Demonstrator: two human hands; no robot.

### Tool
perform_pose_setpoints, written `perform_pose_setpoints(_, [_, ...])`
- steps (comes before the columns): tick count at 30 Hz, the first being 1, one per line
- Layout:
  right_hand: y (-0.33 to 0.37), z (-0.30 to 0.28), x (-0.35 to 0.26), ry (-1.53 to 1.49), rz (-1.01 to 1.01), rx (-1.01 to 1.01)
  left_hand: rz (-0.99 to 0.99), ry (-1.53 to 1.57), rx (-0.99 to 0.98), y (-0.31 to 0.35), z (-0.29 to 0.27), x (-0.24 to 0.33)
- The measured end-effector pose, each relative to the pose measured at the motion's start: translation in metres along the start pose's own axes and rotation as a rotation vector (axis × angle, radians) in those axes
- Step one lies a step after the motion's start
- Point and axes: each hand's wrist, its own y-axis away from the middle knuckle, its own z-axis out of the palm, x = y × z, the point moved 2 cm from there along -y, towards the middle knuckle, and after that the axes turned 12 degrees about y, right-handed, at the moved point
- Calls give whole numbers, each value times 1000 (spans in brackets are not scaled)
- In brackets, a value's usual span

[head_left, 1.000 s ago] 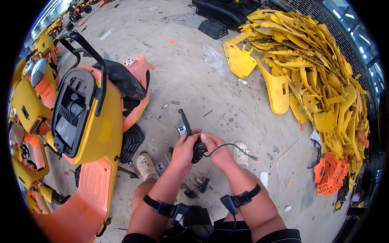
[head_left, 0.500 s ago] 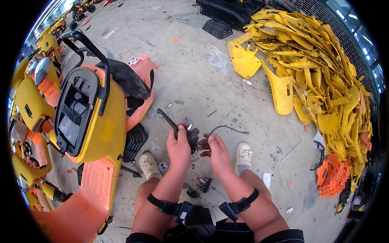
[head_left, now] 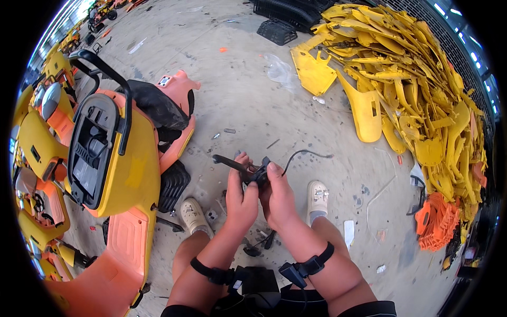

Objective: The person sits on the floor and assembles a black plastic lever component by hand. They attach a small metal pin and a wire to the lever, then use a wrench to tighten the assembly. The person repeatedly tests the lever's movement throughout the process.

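In front of me a black brake lever assembly [head_left: 257,175] is held between my two hands. Its long lever [head_left: 226,160] points out to the left, past the fingers of my left hand [head_left: 241,199], which is closed round the lever end. My right hand [head_left: 277,196] grips the clamp side of the same part, its thumb on top. A thin black cable [head_left: 302,152] curves away from it to the right, its end hanging free. The fingers partly cover the middle of the part.
At my left stands a yellow and orange scooter [head_left: 134,169] without a seat. More scooters [head_left: 42,137] line the far left. A tall heap of yellow plastic panels [head_left: 417,90] fills the right, with stacked orange pieces [head_left: 437,222] below. Small black parts [head_left: 259,247] lie between my feet.
My right hand has moved from holding the cable to gripping the brake lever assembly beside my left hand. The lever has tilted flatter, and the view has shifted slightly.
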Motion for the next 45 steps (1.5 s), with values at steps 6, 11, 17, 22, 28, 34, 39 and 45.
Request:
perform_pose_setpoints(6, [-11, -17, -19, 35, -65, 72, -39, 188, -78, 0, 6, 20])
perform_pose_setpoints(11, [-14, -28, -25, -47, -33, -36, -28, 246, 4, -1, 7, 14])
perform_pose_setpoints(17, [-13, -30, -26, 99, -8, -99, -46, 186, 37, -3, 1, 20])
perform_pose_setpoints(22, [-12, -35, -31, 179, -11, -163, -20, -135, -155, -7, -10, 21])
perform_pose_setpoints(28, [-6, -31, -31, 451, -43, -173, -332, -20, -228, -4, -18, 20])
perform_pose_setpoints(34, [-7, -35, -22, 699, -34, -254, -490, -68, -370, 2, -20, 23])
perform_pose_setpoints(39, [-3, -33, -21, 745, -42, -277, -445, -15, -350, 0, -20, 23])
perform_pose_setpoints(45, [1, -26, -16, 564, -34, -363, -311, -68, -348, 4, -17, 23])
